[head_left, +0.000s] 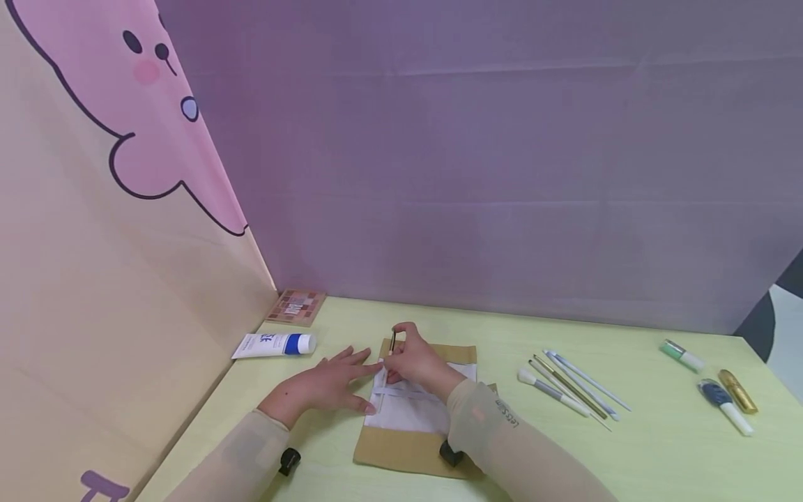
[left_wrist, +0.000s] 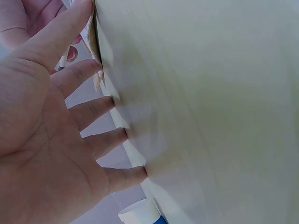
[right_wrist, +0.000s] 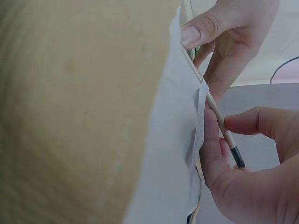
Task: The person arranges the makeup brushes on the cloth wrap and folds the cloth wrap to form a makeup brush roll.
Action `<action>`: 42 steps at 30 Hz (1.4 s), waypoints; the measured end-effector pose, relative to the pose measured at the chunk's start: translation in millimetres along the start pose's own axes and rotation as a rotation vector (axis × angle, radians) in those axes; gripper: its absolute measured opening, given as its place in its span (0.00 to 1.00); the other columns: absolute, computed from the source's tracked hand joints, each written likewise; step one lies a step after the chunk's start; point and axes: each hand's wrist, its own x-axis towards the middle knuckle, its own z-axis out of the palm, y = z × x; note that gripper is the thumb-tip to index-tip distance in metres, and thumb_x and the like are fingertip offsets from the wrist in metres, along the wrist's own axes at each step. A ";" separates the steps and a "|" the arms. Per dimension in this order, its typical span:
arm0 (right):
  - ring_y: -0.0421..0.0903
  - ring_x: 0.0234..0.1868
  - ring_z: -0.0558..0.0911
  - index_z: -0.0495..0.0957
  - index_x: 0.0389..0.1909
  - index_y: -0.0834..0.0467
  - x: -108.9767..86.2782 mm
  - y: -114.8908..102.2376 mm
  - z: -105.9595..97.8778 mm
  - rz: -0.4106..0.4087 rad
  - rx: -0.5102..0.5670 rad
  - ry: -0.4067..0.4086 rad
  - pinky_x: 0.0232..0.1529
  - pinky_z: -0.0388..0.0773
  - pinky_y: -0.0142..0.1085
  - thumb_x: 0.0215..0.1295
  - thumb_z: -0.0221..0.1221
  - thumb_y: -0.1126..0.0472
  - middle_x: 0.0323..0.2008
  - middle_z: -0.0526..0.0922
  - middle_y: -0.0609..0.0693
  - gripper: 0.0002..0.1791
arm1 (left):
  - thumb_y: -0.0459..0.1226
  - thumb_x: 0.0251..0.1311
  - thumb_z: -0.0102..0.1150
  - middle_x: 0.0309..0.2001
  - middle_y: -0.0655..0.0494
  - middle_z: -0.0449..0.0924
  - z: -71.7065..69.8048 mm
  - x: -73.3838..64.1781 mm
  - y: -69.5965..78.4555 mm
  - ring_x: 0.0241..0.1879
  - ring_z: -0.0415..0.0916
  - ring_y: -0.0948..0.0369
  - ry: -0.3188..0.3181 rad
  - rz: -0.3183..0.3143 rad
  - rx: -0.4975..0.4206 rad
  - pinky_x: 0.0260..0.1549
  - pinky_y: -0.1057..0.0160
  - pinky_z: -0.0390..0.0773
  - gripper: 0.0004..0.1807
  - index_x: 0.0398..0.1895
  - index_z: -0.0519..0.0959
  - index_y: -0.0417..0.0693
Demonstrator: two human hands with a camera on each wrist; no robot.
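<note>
Slim stick (head_left: 393,340) pinched by right hand (head_left: 417,359) at a cloth case (head_left: 417,411)

In the head view, the tan and white case lies flat on the desk (head_left: 326,460). The stick is along its left edge, with the dark end upward, and the right hand pinches it near this end. The left hand (head_left: 326,387) is just beside, its fingers (head_left: 362,371) spread. Left of the case are a white tube (head_left: 266,345) and a palette (head_left: 297,307); to the right, a group of brushes (head_left: 567,387).

In the left wrist view, the spread fingers touch the desk with their tips, and the tube's white cap (left_wrist: 138,212) is near the little finger.

In the right wrist view, thumb and fingers pinch the pale shaft below its black end; it seems to pass under a white strap (right_wrist: 201,105).
</note>
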 end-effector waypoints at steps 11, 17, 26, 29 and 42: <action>0.47 0.30 0.85 0.61 0.70 0.61 -4.6 -0.8 -0.7 -0.017 -0.073 0.029 0.37 0.90 0.39 0.68 0.64 0.67 0.35 0.79 0.53 0.33 | 0.59 0.58 0.76 0.87 0.46 0.55 1.2 2.0 -0.4 0.87 0.44 0.35 0.008 -0.009 -0.007 0.76 0.18 0.49 0.47 0.80 0.70 0.60; 0.44 0.31 0.84 0.66 0.64 0.63 -5.2 -1.6 -2.7 -0.003 -0.122 0.022 0.37 0.89 0.36 0.70 0.64 0.64 0.37 0.79 0.53 0.27 | 0.59 0.59 0.76 0.87 0.47 0.55 1.5 2.0 -0.6 0.87 0.45 0.35 0.008 -0.011 -0.001 0.76 0.19 0.50 0.47 0.80 0.70 0.61; 0.42 0.30 0.80 0.73 0.54 0.62 -8.3 -3.5 -2.8 0.023 -0.222 0.005 0.34 0.83 0.32 0.69 0.67 0.62 0.38 0.81 0.51 0.19 | 0.59 0.59 0.75 0.87 0.46 0.55 0.4 0.6 0.2 0.86 0.45 0.35 0.010 -0.003 0.003 0.76 0.19 0.50 0.47 0.81 0.70 0.61; 0.41 0.29 0.79 0.75 0.51 0.60 -9.7 -4.1 -2.4 0.027 -0.292 0.002 0.33 0.79 0.31 0.69 0.68 0.59 0.37 0.81 0.50 0.16 | 0.58 0.59 0.75 0.87 0.45 0.55 0.2 0.7 0.0 0.86 0.45 0.35 0.010 -0.002 0.003 0.76 0.19 0.50 0.46 0.81 0.70 0.61; 0.42 0.34 0.80 0.83 0.40 0.58 -12.4 -7.1 -0.3 -0.018 -0.462 0.015 0.33 0.75 0.32 0.66 0.68 0.57 0.34 0.85 0.47 0.09 | 0.58 0.60 0.75 0.87 0.46 0.54 0.7 1.0 -1.2 0.87 0.45 0.35 0.009 -0.004 -0.002 0.76 0.19 0.51 0.45 0.80 0.71 0.58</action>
